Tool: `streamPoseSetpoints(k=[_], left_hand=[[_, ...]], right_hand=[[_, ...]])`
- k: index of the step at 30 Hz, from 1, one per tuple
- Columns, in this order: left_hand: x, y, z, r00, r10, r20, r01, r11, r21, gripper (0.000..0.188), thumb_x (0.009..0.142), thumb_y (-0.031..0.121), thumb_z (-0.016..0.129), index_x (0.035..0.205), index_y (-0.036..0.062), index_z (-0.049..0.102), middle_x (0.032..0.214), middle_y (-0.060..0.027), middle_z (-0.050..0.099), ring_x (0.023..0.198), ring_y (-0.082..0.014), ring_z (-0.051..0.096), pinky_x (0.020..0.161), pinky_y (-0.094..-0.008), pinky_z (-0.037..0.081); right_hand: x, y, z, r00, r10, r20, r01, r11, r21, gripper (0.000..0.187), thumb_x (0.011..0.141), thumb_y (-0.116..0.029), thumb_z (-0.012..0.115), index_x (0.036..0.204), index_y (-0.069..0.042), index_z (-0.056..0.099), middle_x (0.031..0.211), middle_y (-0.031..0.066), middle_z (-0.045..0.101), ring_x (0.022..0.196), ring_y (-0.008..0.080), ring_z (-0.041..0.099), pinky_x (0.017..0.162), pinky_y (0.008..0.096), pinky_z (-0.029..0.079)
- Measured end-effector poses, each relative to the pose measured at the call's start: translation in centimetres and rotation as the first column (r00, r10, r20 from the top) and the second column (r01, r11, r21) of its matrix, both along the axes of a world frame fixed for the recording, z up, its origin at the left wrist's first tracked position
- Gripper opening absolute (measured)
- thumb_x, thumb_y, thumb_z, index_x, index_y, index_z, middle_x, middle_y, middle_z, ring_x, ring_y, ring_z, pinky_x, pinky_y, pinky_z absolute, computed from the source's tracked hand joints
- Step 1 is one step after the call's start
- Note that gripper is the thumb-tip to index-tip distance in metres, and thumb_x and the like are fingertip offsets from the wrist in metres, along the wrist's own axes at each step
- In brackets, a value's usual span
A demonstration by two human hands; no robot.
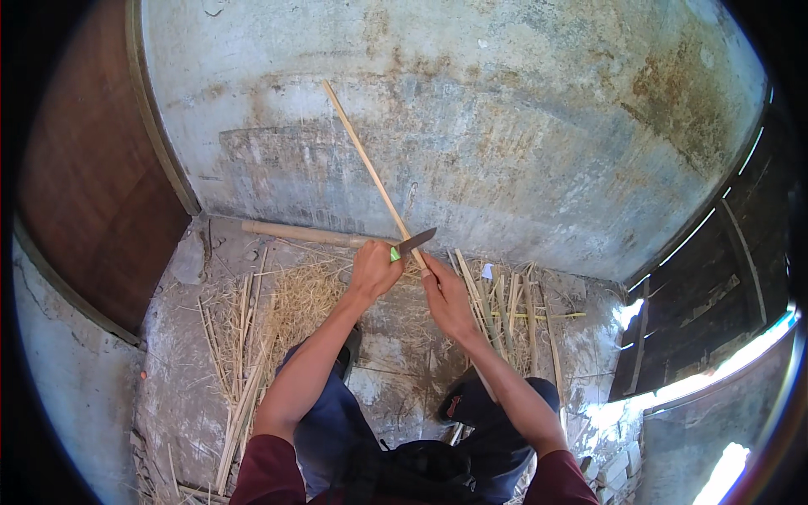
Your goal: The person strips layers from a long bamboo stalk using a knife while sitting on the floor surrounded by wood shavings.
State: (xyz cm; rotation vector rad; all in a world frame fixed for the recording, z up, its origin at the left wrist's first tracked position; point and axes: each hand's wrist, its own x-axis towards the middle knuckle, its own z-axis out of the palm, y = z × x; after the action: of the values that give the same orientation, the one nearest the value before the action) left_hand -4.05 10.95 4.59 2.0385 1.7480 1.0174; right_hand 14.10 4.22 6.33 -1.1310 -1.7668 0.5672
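My left hand (374, 270) is closed round the green handle of a knife (418, 241), whose dark blade points up to the right. The blade lies across a long, pale bamboo strip (364, 156) near its lower end. That lower end is gripped in my right hand (446, 295), just below the blade. From there the strip slants up and to the left, its far end in front of the stained wall. Both hands are close together above the floor, between my knees.
A thick bamboo pole (295, 231) lies along the foot of the wall (505, 151). Fine shavings (307, 295) and split strips (244, 362) cover the floor at left. More bamboo pieces (513, 316) lie at right. A brown door (101, 168) stands far left.
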Motion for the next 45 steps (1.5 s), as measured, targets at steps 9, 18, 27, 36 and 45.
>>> streamPoseSetpoints(k=[9,18,27,36,45], left_hand=[[-0.9,-1.4,2.4,0.958,-0.009,0.286,-0.036,0.988,0.153,0.034,0.093,0.017,0.067,0.077,-0.0130,0.067,0.072,-0.0359,0.060,0.071,-0.0548,0.062,0.066,-0.0564,0.046],[0.5,-3.1,2.6,0.939,-0.064,0.338,0.042,0.997,0.071,0.023,0.091,0.009,0.069,0.083,-0.0134,0.068,0.066,-0.0314,0.059,0.072,-0.0536,0.064,0.065,-0.0552,0.048],[1.8,-3.2,0.9,0.990,-0.091,0.111,0.095,0.995,-0.025,0.031,0.086,0.021,0.070,0.078,-0.0088,0.072,0.079,-0.0345,0.068,0.079,-0.0529,0.068,0.076,-0.0575,0.055],[3.0,-3.2,0.3,0.993,-0.114,-0.015,0.110,0.982,-0.153,0.030,0.086,0.020,0.068,0.084,-0.0093,0.073,0.084,-0.0363,0.068,0.087,-0.0511,0.070,0.081,-0.0564,0.056],[3.6,-3.0,-0.1,0.992,-0.116,0.054,0.126,0.959,-0.254,0.035,0.091,0.023,0.066,0.081,-0.0103,0.071,0.085,-0.0368,0.069,0.086,-0.0534,0.069,0.081,-0.0566,0.055]], right_hand=[[0.9,0.0,8.0,0.947,0.153,0.282,-0.185,0.979,0.090,0.041,0.105,-0.011,0.061,0.144,-0.001,0.058,0.101,0.0170,0.064,0.081,0.0267,0.064,0.072,0.0391,0.051],[0.9,-3.9,8.3,0.984,0.098,0.149,-0.089,0.994,-0.062,0.040,0.102,-0.011,0.060,0.139,0.006,0.058,0.111,0.0265,0.066,0.097,0.0426,0.066,0.085,0.0484,0.051],[3.6,-4.6,4.3,0.954,0.010,0.300,-0.018,0.999,0.026,0.042,0.100,-0.012,0.062,0.135,0.011,0.058,0.120,0.0304,0.068,0.112,0.0466,0.066,0.099,0.0475,0.052],[3.5,-3.4,2.5,0.954,0.022,0.299,0.008,0.995,-0.100,0.042,0.103,-0.012,0.058,0.139,0.009,0.054,0.111,0.0310,0.069,0.105,0.0498,0.066,0.093,0.0533,0.051],[5.1,-2.9,2.6,0.944,0.111,0.310,-0.042,0.974,-0.222,0.032,0.108,-0.016,0.052,0.132,0.005,0.054,0.092,0.0315,0.067,0.093,0.0525,0.065,0.082,0.0589,0.048]])
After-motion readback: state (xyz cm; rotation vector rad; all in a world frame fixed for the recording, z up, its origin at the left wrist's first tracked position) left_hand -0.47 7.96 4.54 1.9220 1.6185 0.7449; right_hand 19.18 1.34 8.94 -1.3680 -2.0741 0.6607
